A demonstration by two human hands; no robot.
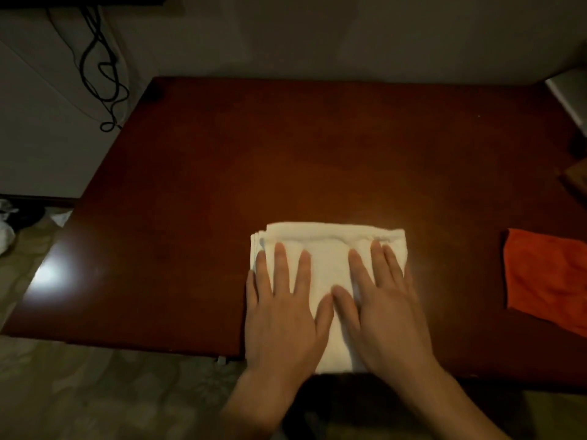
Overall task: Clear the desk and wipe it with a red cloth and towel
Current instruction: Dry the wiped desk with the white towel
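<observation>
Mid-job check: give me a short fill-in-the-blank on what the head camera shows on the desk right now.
1. Both hands, the left hand and the right hand, lie flat on the folded ____ towel.
2. The red cloth lies on the desk to the ____ of the towel.
3. The red cloth is touched by ____ hand.
4. The towel sits near the desk's ____ edge, closest to the person.

Missing words: white; right; neither; front
</observation>
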